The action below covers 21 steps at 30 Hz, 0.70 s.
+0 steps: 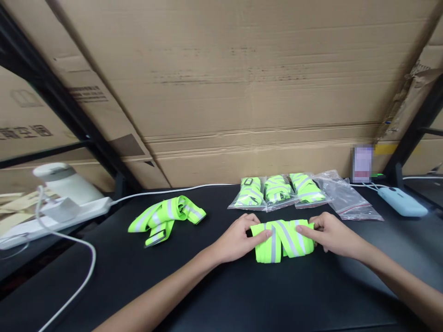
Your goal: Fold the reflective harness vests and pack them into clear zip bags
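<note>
Between my two hands is a folded neon-yellow reflective strap (292,240) with grey stripes, just above the black tabletop. My left hand (238,237) pinches its left end, thumb on the front face and fingers behind. At the right end, my right hand (328,234) grips it the same way, its fingers partly hidden behind the fabric. Another reflective strap (169,214), loosely bunched with a dark buckle showing, lies on the table to the left. Beyond my hands, three clear bags (277,189) hold similar folded straps in a row.
Flat clear zip bags (349,196) lie right of the filled ones. A light blue power bank (403,201) with a cable is at the far right. On the left are a white power strip (83,210), a white cable (92,263) and a pale bottle (69,182). Cardboard (242,92) stands behind.
</note>
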{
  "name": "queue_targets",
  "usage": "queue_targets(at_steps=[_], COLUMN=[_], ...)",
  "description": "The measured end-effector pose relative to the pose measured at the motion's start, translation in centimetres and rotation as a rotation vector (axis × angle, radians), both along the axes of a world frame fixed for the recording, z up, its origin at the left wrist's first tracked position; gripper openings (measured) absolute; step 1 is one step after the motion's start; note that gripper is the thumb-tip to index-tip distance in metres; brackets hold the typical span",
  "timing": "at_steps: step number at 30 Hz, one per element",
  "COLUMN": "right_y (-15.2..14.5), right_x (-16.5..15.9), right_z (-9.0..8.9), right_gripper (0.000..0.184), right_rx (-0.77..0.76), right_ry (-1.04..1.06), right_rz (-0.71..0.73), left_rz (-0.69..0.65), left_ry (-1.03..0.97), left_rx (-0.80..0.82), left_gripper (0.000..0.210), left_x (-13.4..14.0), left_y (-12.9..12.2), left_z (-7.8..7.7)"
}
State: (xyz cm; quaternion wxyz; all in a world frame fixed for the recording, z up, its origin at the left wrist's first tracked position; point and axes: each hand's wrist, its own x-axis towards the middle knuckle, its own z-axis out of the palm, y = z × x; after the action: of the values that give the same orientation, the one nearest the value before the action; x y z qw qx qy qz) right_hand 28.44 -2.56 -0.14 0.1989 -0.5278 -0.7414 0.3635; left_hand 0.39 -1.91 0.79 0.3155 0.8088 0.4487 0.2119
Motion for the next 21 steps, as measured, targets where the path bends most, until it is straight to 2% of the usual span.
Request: queue_targets(at_steps=[3, 6, 8, 13, 18, 21], right_y=[0.2, 0.1, 0.2, 1.1, 2.4, 2.6], right_x=[0.1, 0.2, 0.2, 0.4, 0.2, 0.0], right_z=[-0.3, -0.2, 0.0, 0.3, 0.6, 0.8], right_gripper=[0.056, 0.045, 0.050, 0.041, 0.039, 0.039], right_rx=[0.000, 0.031, 0.014, -0.020, -0.138, -0.145], right_ry=[-0.004, 0.042, 0.053, 0.004, -0.021, -0.036], right_rz=[-0.120, -0.140, -0.070, 0.177, 0.192, 0.197], left_rz=[0.014, 0.049, 0.049, -0.031, -0.102, -0.154], left_ry=[-0.016, -0.016, -0.055, -0.049, -0.005, 0.049], left_rx=[-0.022, -0.054, -0.082, -0.110, -0.045, -0.087], left_gripper=[0.043, 0.042, 0.040, 0.040, 0.038, 0.049], left_x=[0.0, 0.0, 0.0, 0.0, -0.6, -1.1], left_y=[0.3, 0.6, 0.9, 1.1, 0.7, 0.4], left_z=[-0.2, -0.5, -0.7, -0.7, 0.5, 1.1])
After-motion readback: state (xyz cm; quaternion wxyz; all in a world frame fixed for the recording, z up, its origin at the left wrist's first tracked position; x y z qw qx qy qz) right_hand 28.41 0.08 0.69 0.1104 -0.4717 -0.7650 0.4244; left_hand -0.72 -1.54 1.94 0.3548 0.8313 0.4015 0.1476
